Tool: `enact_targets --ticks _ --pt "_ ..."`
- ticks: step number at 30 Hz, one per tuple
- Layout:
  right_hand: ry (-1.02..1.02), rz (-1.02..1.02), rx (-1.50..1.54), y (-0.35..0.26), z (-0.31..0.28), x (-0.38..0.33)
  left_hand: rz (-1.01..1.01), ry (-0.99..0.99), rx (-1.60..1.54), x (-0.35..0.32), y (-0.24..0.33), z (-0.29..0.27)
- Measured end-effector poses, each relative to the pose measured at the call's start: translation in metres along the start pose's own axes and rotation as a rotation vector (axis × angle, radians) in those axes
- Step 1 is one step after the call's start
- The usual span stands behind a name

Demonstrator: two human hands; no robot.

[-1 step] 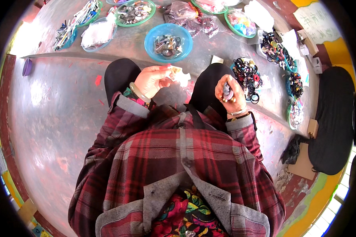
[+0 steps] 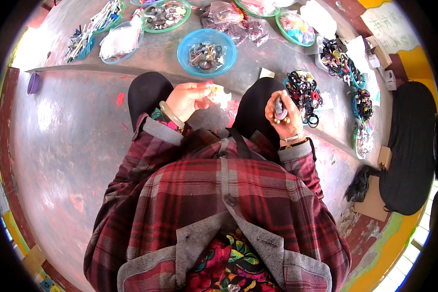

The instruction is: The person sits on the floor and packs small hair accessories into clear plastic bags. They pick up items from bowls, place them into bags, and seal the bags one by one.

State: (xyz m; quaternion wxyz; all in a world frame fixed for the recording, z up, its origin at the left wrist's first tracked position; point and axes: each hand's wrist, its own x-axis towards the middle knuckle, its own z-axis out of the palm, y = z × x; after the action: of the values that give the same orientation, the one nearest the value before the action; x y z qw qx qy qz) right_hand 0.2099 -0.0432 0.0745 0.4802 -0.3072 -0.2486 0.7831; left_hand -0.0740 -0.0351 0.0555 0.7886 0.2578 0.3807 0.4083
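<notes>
My left hand (image 2: 181, 101), a pale bangle at its wrist, is raised over the gap between my knees. Thumb and forefinger pinch a small pale card-like piece (image 2: 221, 97), washed out by glare. Over my right knee, my right hand (image 2: 288, 118) curls its fingers around a small grey, rounded item (image 2: 279, 108) with a shiny surface; its exact kind is unclear. Small gold-coloured beads show beside it at the fingers. Just beyond both hands stands a blue plastic bowl (image 2: 182, 54) holding several small dark and metallic pieces.
To the right lies a pile of black hair ties (image 2: 304, 95), with more small baskets of accessories behind. Green-rimmed trays (image 2: 189, 19) and bagged goods (image 2: 226, 19) line the raised ledge. A purple cup (image 2: 33, 83) sits far left, a long black cushion (image 2: 408, 146) far right.
My left hand and the pale piece have dropped very slightly. My right hand has barely moved and keeps its hold.
</notes>
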Motion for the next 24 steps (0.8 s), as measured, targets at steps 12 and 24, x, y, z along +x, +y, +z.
enact_targets --ticks 12,24 --pt "0.02 0.25 0.314 0.027 -0.024 -0.014 -0.098 -0.022 0.422 0.005 -0.014 0.006" --pt "-0.153 0.162 -0.756 0.011 0.007 -0.092 -0.186 -0.024 0.413 0.009 -0.023 0.009"
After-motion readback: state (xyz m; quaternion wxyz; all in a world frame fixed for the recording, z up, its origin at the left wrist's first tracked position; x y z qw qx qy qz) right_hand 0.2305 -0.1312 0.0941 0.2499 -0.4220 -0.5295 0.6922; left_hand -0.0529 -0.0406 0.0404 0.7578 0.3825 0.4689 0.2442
